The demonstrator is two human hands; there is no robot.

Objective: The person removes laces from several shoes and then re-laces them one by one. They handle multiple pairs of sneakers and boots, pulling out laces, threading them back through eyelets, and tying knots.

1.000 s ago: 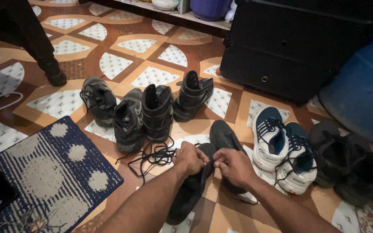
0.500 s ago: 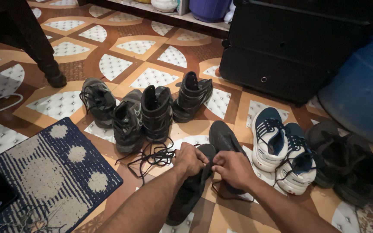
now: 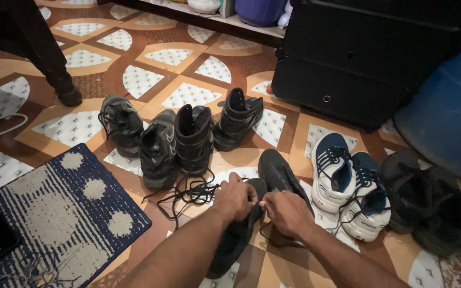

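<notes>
The black shoe (image 3: 236,234) under the left hand (image 3: 234,198) and right hand (image 3: 286,212) is looking like soft, matt cloth, with thin woven laces (image 3: 188,194) lying loose beside it. The white and blue sneakers (image 3: 350,186) are showing smooth, slightly shiny panels over a knit upper. The high black boots (image 3: 194,136) are appearing as dull leather-like material. The floor tiles (image 3: 188,96) are gleaming, glazed and smooth. The blue and grey mat (image 3: 54,213) is looking rough and woolly. The black cabinet (image 3: 358,64) is seeming matt, and the blue barrel (image 3: 449,112) is looking like smooth plastic.
</notes>
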